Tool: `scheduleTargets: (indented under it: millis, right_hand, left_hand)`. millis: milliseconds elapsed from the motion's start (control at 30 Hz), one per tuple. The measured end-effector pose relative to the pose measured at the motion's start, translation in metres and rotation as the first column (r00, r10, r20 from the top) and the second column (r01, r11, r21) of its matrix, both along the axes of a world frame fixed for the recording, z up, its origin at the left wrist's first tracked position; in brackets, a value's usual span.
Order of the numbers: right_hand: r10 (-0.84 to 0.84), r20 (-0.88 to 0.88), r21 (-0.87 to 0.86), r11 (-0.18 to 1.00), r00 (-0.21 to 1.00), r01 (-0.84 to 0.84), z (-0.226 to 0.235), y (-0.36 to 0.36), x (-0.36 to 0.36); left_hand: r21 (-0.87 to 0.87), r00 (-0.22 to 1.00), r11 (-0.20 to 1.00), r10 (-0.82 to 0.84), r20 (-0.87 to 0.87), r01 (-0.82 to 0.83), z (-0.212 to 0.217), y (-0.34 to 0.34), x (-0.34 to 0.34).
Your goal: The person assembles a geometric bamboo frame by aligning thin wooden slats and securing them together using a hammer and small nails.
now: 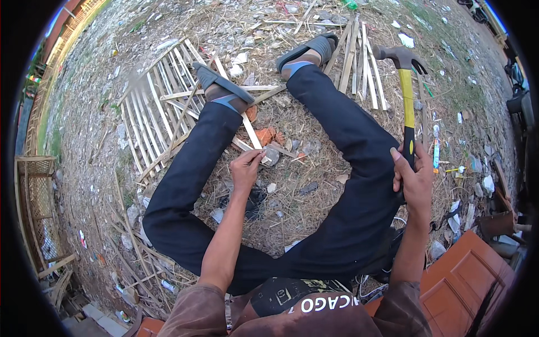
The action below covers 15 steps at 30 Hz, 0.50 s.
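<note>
So the hammer (408, 106) is just beside the right knee (379, 143), right hand (416, 182) wrapped round it, while the left hand (245, 170), well apart, pinches the near end of a pale wooden strip (251, 130) by a grey stone (272, 156), with a slatted wooden frame (158, 106) farther left.

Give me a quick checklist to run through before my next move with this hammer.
1. Claw hammer gripped by its handle in the right hand: ok.
2. Hammer head well apart from the left hand: ok.
3. Left fingertips at the wooden slat's near end: ok.
4. Small item pinched there: cannot tell, too small.
5. Slat steady against the grey stone: cannot tell.
6. Gloves on: not ok, both hands bare.
</note>
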State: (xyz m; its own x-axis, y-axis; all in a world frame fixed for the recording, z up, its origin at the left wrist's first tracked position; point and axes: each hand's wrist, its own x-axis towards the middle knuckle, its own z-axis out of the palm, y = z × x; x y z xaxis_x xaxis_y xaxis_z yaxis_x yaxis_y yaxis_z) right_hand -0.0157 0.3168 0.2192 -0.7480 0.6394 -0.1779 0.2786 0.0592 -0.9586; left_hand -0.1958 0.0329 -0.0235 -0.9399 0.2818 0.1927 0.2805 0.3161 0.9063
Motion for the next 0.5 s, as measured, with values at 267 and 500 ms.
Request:
scheduleTargets:
  millis: [267,500]
  right_hand:
    - [0.331,0.117,0.156,0.925,0.936,-0.346,-0.103,-0.117,-0.005]
    - [0.343,0.325,0.209,0.883,0.881,-0.421,-0.107,-0.146,0.005]
  left_hand:
    - [0.053,1.0,0.998,0.023,-0.012,-0.023,-0.002,0.004,0.002]
    - [0.077,0.999,0.997,-0.008,-0.046,0.011,-0.011,-0.003,0.002]
